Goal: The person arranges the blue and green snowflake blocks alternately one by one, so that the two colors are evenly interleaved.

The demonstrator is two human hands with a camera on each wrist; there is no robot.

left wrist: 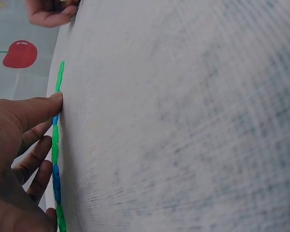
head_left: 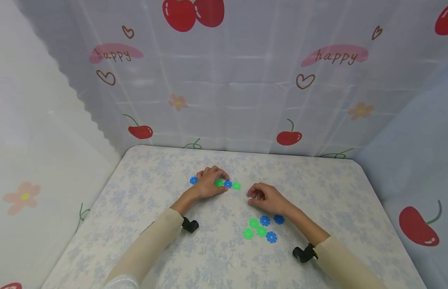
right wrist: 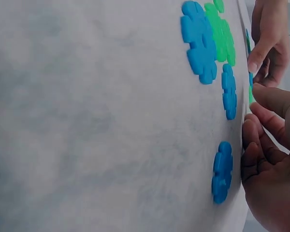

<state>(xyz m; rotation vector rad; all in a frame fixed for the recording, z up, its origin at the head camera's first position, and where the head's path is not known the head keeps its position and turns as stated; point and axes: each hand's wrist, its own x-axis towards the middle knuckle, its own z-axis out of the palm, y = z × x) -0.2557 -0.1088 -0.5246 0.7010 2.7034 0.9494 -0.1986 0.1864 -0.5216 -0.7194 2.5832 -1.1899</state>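
A row of flat, notched snowflake discs runs across the back of the table, green and blue by turns. My left hand (head_left: 208,183) lies over the row and covers part of it. Its thumb and index finger pinch a blue snowflake disc (head_left: 228,184) from front and back, between a green disc (head_left: 219,182) and the right-end green disc (head_left: 236,186). At the left end another blue disc (head_left: 193,180) shows past the fingers. My right hand (head_left: 268,198) hovers right of the row with loosely curled fingers, nothing visible in them.
Nearer the front, below the right hand, lie loose discs: several green ones, such as this green disc (head_left: 248,233), and blue ones, including a blue disc (head_left: 271,237) and one by the right wrist (right wrist: 222,172). A printed curtain (head_left: 227,88) hangs behind the patterned table (head_left: 209,257).
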